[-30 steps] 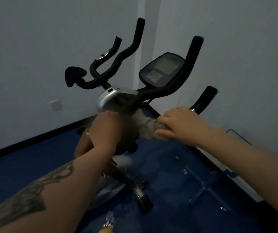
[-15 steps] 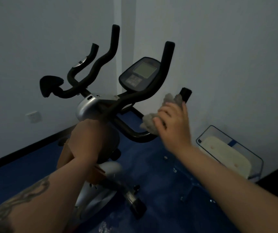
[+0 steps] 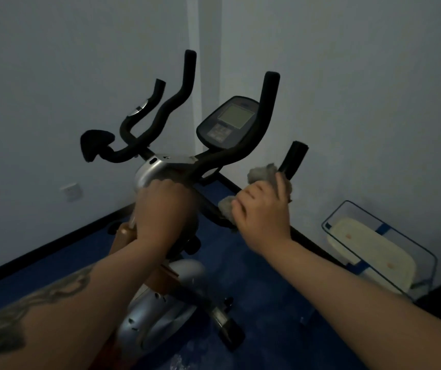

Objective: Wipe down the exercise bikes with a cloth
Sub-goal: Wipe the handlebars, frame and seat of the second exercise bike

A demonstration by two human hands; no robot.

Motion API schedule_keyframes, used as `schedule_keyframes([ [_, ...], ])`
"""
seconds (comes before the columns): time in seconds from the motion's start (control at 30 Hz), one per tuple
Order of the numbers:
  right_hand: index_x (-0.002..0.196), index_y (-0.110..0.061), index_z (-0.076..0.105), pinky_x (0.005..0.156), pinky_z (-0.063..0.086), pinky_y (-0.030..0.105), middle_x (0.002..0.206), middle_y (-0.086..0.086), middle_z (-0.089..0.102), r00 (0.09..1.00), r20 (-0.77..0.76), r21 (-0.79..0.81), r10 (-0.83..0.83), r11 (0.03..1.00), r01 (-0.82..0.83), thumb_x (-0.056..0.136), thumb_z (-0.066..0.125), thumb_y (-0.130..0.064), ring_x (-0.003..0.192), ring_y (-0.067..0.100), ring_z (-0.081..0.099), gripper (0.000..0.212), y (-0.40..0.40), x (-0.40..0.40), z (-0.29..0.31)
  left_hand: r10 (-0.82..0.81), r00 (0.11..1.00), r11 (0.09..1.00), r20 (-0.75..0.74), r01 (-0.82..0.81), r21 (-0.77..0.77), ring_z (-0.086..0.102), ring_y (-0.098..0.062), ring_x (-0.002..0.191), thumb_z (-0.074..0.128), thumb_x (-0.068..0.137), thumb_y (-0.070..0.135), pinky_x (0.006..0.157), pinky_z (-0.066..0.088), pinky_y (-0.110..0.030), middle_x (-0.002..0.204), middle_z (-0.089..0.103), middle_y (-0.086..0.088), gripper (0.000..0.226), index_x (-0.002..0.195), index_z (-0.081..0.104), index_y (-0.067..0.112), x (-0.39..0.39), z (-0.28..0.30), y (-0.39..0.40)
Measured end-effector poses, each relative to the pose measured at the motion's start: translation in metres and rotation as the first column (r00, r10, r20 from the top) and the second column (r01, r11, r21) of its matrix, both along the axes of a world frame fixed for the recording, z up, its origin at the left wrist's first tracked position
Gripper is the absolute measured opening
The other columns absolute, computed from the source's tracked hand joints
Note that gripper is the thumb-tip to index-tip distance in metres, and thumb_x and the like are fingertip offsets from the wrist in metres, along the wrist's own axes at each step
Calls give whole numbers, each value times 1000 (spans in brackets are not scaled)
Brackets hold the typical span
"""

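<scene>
Cloth [image 3: 260,175] beside console [image 3: 227,121], perhaps touching handlebar [image 3: 292,161]

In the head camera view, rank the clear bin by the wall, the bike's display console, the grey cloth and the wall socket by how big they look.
Largest to smallest, as they look:
1. clear bin, though it sits nearer the camera than the console
2. display console
3. grey cloth, partly hidden by the right hand, so unsure
4. wall socket
</scene>
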State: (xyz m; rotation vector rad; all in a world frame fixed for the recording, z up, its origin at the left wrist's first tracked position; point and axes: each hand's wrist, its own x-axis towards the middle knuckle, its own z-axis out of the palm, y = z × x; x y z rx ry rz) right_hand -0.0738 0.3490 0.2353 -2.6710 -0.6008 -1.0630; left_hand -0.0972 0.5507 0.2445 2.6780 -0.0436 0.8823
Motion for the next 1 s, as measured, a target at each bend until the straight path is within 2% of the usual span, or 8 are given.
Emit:
schedule_keyframes([
  [0.17,87,-12,72,110,34,46,86,4,67,954,7,-278,299,917,-286,95,48,-32,89,24,63,32,-52,33,31,-197,979,980,-44,195,-42,45,-11,55,54,92,33,72,40,-37,59,47,11,35,58,50,27,8,7,-12],
  [0.4,85,-3,70,114,23,48,92,9,65,993,64,264,103,957,-117,94,49,-17,94,27,60,27,-19,20,-3,-149,985,982,89,158,-102,48,-10,46,42,89,37,54,38,-27,53,56,10,50,48,62,18,9,-6,-4],
  [0.53,86,0,71,106,38,52,86,15,65,926,142,-143,351,932,-332,95,52,-15,87,31,63,26,-67,53,31,-149,983,982,106,160,-98,49,-12,45,41,90,38,52,38,-26,52,56,8,51,48,62,18,11,-7,-1],
  [0.63,86,-1,69,110,34,47,85,15,62,915,212,-311,343,911,-270,95,57,-13,88,32,61,20,-95,84,67,-139,987,984,85,147,-96,49,-11,45,40,90,40,47,37,-26,51,55,7,53,48,62,17,11,-7,-2],
  [0.7,89,0,69,109,36,47,89,15,62,938,195,-180,287,950,-253,91,62,-12,92,32,58,13,-94,88,70,-128,988,986,91,137,-95,48,-10,44,40,90,40,46,34,-23,50,55,8,53,48,62,19,11,-8,-1],
  [0.77,104,-3,68,105,40,44,107,14,60,981,92,191,169,964,-184,88,64,-10,109,31,52,18,-76,74,55,-126,988,987,92,134,-92,47,-10,44,39,91,40,47,32,-22,50,55,9,53,47,62,19,11,-8,-1],
  [0.87,137,-18,49,108,29,16,143,5,40,997,-62,714,47,700,11,88,57,-5,133,18,33,51,-29,47,31,-121,989,988,85,129,-88,48,-10,44,39,91,40,47,36,-25,51,55,9,53,48,62,20,12,-8,0],
  [1.0,143,-23,38,97,35,18,142,4,42,988,-153,843,2,522,130,91,57,-10,124,12,41,56,-18,55,49,-135,987,984,91,144,-102,49,-11,44,38,90,40,47,39,-27,50,56,8,53,48,62,18,11,-7,-2],
])
